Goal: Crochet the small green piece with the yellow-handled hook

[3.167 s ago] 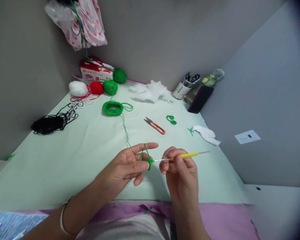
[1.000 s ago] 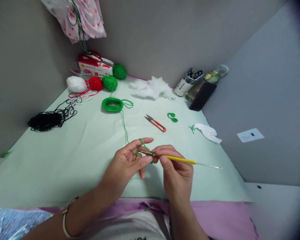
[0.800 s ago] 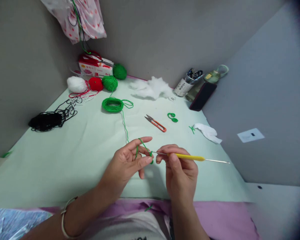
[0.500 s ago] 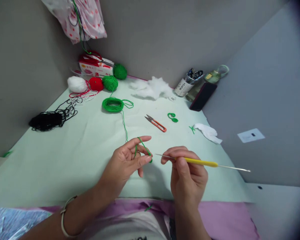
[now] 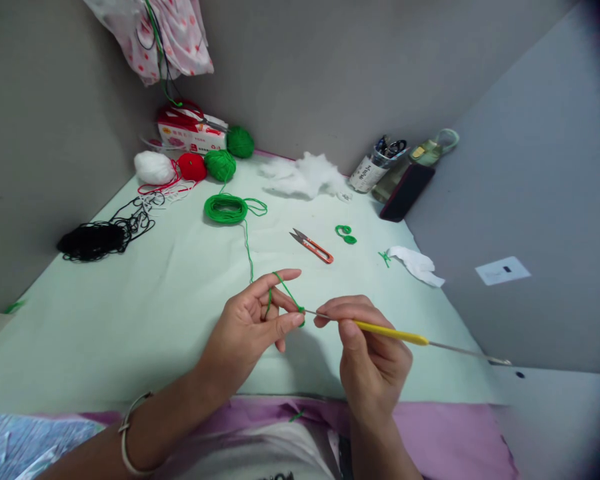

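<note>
My left hand [image 5: 253, 320] pinches a small green crochet piece [image 5: 300, 315] between thumb and middle finger. Green yarn [image 5: 286, 288] runs over its raised forefinger. That strand leads back across the table to a flat green yarn coil [image 5: 225, 209]. My right hand [image 5: 373, 350] grips a crochet hook with a yellow handle [image 5: 390, 333]. The hook's metal tip touches the green piece. The two hands are close together, just above the pale green table [image 5: 130, 300].
Orange thread snips [image 5: 311, 245] and a small green crocheted bit [image 5: 345, 234] lie beyond my hands. Further back are green [image 5: 220, 165], red [image 5: 191, 167] and white [image 5: 153, 167] yarn balls, black yarn [image 5: 93, 239], white stuffing [image 5: 305, 177], a white piece [image 5: 415, 265], a jar with scissors [image 5: 375, 167].
The hook pulled out of the green piece to the right about half a second ago and has now come back, its tip at the piece again. My left hand has hardly moved.
</note>
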{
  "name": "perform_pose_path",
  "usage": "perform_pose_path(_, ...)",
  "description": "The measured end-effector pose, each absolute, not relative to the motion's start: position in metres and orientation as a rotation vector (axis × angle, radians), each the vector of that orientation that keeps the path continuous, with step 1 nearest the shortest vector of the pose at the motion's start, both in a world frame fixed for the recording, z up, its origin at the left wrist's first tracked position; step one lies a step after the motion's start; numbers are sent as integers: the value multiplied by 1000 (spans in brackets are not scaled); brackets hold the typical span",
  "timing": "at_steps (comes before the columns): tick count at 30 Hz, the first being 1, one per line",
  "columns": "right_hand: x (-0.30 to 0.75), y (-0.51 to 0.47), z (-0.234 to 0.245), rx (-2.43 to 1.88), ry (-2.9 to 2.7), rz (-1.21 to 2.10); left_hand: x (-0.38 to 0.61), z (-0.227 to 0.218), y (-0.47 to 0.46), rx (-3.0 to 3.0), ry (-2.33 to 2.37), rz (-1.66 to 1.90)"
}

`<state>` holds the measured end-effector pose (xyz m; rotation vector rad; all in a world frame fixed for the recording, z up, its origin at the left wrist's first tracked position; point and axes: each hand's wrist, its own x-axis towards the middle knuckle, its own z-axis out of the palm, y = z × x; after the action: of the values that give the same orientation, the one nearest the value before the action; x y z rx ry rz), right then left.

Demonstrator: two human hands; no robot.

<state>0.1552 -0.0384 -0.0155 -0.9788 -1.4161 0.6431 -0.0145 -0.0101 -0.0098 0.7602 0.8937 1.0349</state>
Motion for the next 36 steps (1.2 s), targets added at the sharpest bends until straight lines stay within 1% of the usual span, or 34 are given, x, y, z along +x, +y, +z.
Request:
perform_pose_path(5,155,-37,-13,-983,-1475,623,-14,-11,-11,752,899,1031)
perform_pose_path(7,155,-36,-17,-1001,-1545,561,-13,-11,-11,738,887,1034)
perform_pose_path(8,154,-36,-21,-1028,-1614,471,-12,-11,-11,729,875,1035)
perform_pose_path(11,153,-39,-34,-1072,-1832,65,-11,-11,-11,659,791,1019)
perform_pose_path(12,153,-41,-38,-1054,-1849,-10,-11,-11,-11,616,751,994)
perform_pose_path(13,153,-41,-39,-1040,-1838,-9,-11,-11,-11,567,717,964)
perform_pose_path(15,154,-42,-37,-1025,-1707,148,-13,-10,-10,485,682,913)
perform_pose_path(17,154,-41,-31,-1009,-1503,385,-15,-10,-9,462,676,914)
perform_pose_path(19,153,-38,-25,-963,-1335,606,-15,-10,-9,503,683,953)
perform_pose_path(21,150,-35,-22,-910,-1272,752,-13,-11,-10,578,702,986)
perform_pose_path(31,149,-28,-27,-904,-1093,1007,-12,-13,-14,746,867,1048)
perform_pose_path(36,149,-28,-23,-893,-1044,1053,-14,-14,-14,758,897,1051)
